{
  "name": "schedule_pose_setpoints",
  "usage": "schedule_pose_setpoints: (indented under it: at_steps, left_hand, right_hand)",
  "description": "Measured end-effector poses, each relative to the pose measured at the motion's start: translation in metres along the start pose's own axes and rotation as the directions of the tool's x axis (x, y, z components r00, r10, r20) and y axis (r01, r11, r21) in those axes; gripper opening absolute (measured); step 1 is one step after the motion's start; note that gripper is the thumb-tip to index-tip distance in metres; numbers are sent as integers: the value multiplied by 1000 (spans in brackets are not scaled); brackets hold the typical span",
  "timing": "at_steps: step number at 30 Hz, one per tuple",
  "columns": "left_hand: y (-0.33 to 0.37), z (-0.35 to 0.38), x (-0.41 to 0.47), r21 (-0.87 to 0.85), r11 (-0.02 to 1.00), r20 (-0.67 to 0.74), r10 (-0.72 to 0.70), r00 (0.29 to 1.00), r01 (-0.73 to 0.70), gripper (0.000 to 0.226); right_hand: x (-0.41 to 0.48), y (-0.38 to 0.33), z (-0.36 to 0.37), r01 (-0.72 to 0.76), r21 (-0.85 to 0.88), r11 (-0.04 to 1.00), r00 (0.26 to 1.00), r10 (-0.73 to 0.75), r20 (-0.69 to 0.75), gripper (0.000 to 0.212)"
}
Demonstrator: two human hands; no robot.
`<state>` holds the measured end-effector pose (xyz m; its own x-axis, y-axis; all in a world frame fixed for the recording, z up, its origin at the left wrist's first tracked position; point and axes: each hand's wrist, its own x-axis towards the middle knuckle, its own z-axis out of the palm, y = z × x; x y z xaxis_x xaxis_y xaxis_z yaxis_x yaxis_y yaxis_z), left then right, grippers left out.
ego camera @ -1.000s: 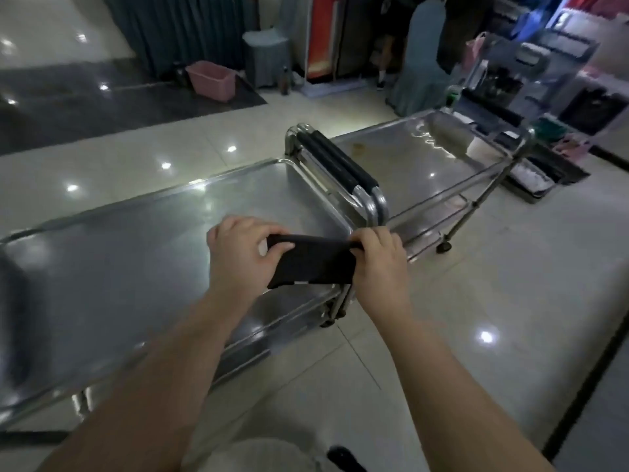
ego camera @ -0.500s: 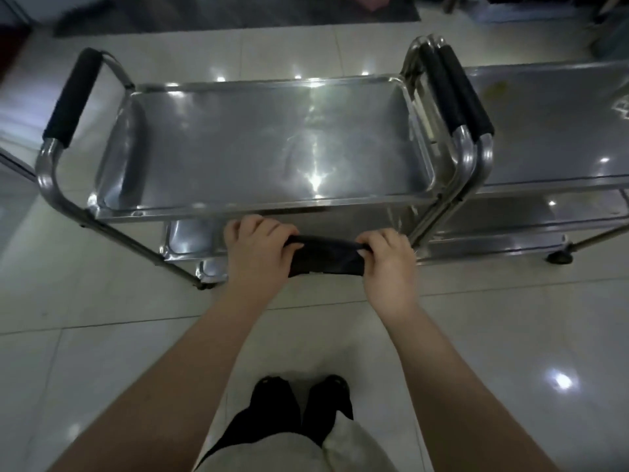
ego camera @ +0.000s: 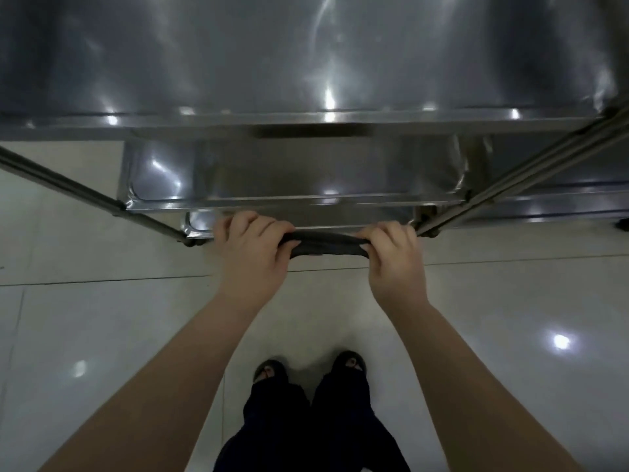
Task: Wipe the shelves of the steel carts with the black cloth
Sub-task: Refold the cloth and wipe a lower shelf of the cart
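Head view: black cloth (ego camera: 328,245), bunched and stretched taut between left hand (ego camera: 252,255) and right hand (ego camera: 394,262), both gripping its ends, at lowest shelf edge (ego camera: 340,222) of three-tier shiny steel cart (ego camera: 306,63); white tiled floor (ego camera: 102,318).

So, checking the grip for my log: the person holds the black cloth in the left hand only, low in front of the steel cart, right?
No. The head view shows both hands holding it: left hand and right hand each grip one end of the black cloth, low in front of the steel cart.
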<state>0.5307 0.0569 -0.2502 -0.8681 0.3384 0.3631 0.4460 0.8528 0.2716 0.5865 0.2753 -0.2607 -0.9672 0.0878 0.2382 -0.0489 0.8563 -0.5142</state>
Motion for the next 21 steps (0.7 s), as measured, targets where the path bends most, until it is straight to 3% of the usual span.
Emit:
schedule_pose_setpoints:
  at_steps: [7,12,16,19,21]
  left_hand:
    - [-41,103,6,-120,989,-7,-93,996,91,14]
    - [-71,156,86,-140,976,-21,-170,985,165,20]
    - [-106,219,148,-18,968,213,-240,947,249,40]
    - [-137,249,153,114,972,225,-226,948,205,44]
    - [-147,256,147,153,973,215,-206,955,175,44]
  right_hand:
    - [43,55,75,51,54,997,999,-51,-2,17]
    - [150,86,102,-13,-71,997,994,20,106,21]
    - [202,108,160,4,-485,874,972,112,208,46]
    - [186,109,208,-84,-371,925,914,220,340,74]
    - [173,107,226,-121,-371,921,906,255,338,80]
